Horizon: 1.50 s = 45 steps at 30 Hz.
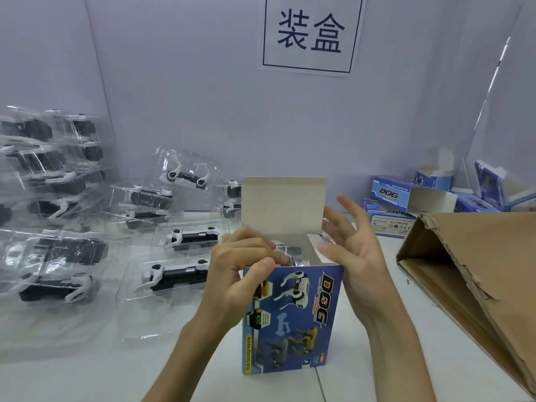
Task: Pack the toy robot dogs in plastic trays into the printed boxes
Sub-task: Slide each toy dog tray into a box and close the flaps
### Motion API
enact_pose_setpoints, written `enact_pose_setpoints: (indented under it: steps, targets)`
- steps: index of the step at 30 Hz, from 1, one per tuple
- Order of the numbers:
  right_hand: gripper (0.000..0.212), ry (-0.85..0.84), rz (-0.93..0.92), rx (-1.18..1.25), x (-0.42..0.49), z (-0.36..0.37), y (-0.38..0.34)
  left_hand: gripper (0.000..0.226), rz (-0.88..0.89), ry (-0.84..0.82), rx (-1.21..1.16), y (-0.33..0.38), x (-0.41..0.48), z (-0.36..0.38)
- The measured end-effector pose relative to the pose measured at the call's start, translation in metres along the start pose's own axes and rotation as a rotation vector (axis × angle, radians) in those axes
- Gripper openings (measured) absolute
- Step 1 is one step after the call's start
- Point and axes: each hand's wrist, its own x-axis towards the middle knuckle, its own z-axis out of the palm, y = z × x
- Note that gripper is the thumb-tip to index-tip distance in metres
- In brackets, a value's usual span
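Printed box [293, 317] stands upright at centre, clear tray [287, 252] seated in its mouth at 12 o'clock; left hand [240, 265] grips the box's top edge, right hand [351, 250] spread open at 3 o'clock; judged light, slippery, crush-prone: hold by rims.

Tray [287, 252] barely visible inside box [293, 320].

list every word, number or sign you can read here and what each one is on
"装盒": white paper sign on the back wall.
"DOG": front of the upright blue printed cardboard box.
"FUNNY MOVING DOG": yellow strip down that box's left edge.
"DOG": blue cardboard box lying at back right.
White label beneath it starts "No."; the rest, and the upright box's small print, are too blurred to read.
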Motion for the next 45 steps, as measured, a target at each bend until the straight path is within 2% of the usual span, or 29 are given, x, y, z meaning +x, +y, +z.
enact_pose_setpoints:
  steps: [2,5,6,9,11,13,15,17,19,21,24,27,32,34,37,42,45]
  targets:
    - [0.064,-0.029,-0.043,0.080,-0.002,0.002,0.004,0.037,0.000,-0.014,-0.013,-0.001,0.000,-0.002]
    - [0.023,0.022,-0.056,0.134,-0.010,0.011,0.007,0.036,0.000,-0.025,-0.014,-0.002,-0.003,-0.004]
    - [0.019,0.032,-0.060,0.150,-0.012,0.011,0.011,0.036,-0.005,-0.020,-0.013,-0.001,-0.004,-0.004]
    - [0.031,-0.019,-0.018,0.292,-0.014,0.009,0.014,0.032,-0.023,-0.005,-0.021,-0.001,-0.006,-0.002]
    - [0.030,-0.082,0.003,0.282,-0.011,0.006,0.013,0.031,-0.030,0.001,-0.028,-0.001,-0.006,-0.001]
    - [0.016,-0.137,-0.020,0.114,-0.005,0.004,0.006,0.031,-0.029,-0.012,-0.022,-0.001,-0.006,-0.004]
    - [0.025,-0.244,-0.113,-0.133,0.002,0.003,-0.003,0.032,-0.002,-0.028,0.002,-0.001,-0.007,-0.008]
    - [0.023,-0.354,-0.113,-0.246,0.008,0.003,-0.012,0.030,0.054,-0.019,0.054,0.000,-0.009,-0.011]
    - [0.015,-0.425,-0.104,-0.315,0.010,0.002,-0.016,0.025,0.153,0.051,0.159,0.002,-0.013,-0.010]
    - [0.031,-0.450,-0.110,-0.422,0.010,0.000,-0.020,0.014,0.286,0.165,0.320,0.006,-0.020,-0.006]
    - [0.031,-0.482,-0.124,-0.492,0.010,0.001,-0.024,0.010,0.329,0.284,0.481,0.011,-0.034,0.002]
    - [0.029,-0.450,-0.110,-0.554,0.005,0.005,-0.025,0.027,0.204,0.229,0.507,0.018,-0.049,0.012]
    - [0.031,-0.449,-0.248,-0.879,-0.001,0.009,-0.035,0.027,0.232,0.082,0.455,0.021,-0.044,-0.004]
    - [0.029,-0.533,-0.208,-0.871,0.005,0.011,-0.040,0.026,0.233,0.070,0.464,0.021,-0.041,-0.010]
    - [0.019,-0.697,-0.051,-0.750,0.017,0.012,-0.047,0.028,0.219,0.102,0.528,0.023,-0.051,-0.003]
    - [0.037,-0.762,-0.217,-0.813,0.023,0.010,-0.051,0.030,0.164,0.316,0.598,0.025,-0.068,0.014]
    - [0.037,-0.793,-0.152,-0.755,0.025,0.005,-0.050,0.030,0.157,0.301,0.682,0.023,-0.065,0.007]
